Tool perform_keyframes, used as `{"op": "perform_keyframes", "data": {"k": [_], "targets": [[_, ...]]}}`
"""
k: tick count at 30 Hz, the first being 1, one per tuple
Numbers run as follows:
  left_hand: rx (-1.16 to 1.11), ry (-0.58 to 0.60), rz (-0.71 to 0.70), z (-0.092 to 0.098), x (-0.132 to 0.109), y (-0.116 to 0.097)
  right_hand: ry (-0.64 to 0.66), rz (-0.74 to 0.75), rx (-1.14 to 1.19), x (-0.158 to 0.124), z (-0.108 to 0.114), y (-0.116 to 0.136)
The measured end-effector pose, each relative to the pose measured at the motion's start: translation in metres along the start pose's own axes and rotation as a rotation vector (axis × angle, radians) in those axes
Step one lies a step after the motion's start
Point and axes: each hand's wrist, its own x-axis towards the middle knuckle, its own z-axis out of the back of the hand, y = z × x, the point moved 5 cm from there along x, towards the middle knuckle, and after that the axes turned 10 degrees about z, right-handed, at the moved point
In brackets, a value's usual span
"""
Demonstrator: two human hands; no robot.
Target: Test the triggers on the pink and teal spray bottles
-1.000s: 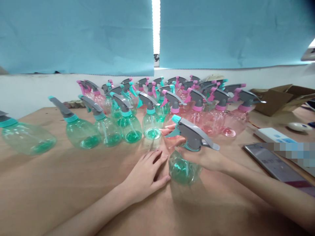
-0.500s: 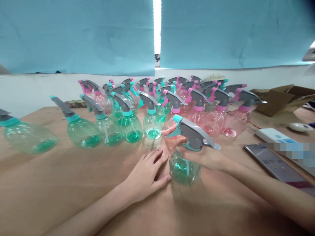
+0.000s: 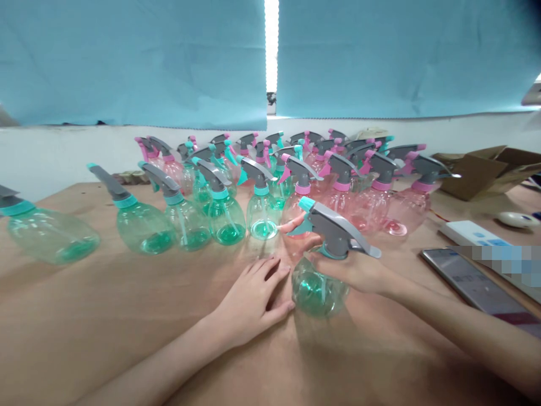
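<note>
A green see-through spray bottle (image 3: pixel 320 290) with a grey head and turquoise nozzle stands upright in front of me. My right hand (image 3: pixel 350 268) is wrapped round its neck, index finger stretched out by the turquoise trigger and the other fingers partly hidden behind the bottle. Flat on the table, just left of that bottle, lies my left hand (image 3: pixel 253 301), fingers spread and holding nothing. Beyond the hands, a front row mixes green spray bottles, such as one with a turquoise collar (image 3: pixel 227 220), and pink spray bottles (image 3: pixel 338 197).
More pink and green bottles crowd behind the front row. One green bottle (image 3: pixel 51 234) stands apart at far left. To the right are a phone (image 3: pixel 473 287), a white box-like object (image 3: pixel 473 232), a white mouse (image 3: pixel 518 220) and an open cardboard box (image 3: pixel 469 175). Blue curtains (image 3: pixel 135 62) hang behind.
</note>
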Motion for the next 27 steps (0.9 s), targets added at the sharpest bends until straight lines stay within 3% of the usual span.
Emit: {"op": "perform_keyframes", "data": {"k": [23,27], "targets": [[0.010,0.011,-0.005,0.0003,0.0010,-0.0009,0.001,0.010,0.041,0.0047,-0.0006,0.0029],[0.022,0.006,0.003,0.0013,0.0006,-0.0014,-0.012,0.080,-0.011,0.0048,0.0021,0.0092]]}}
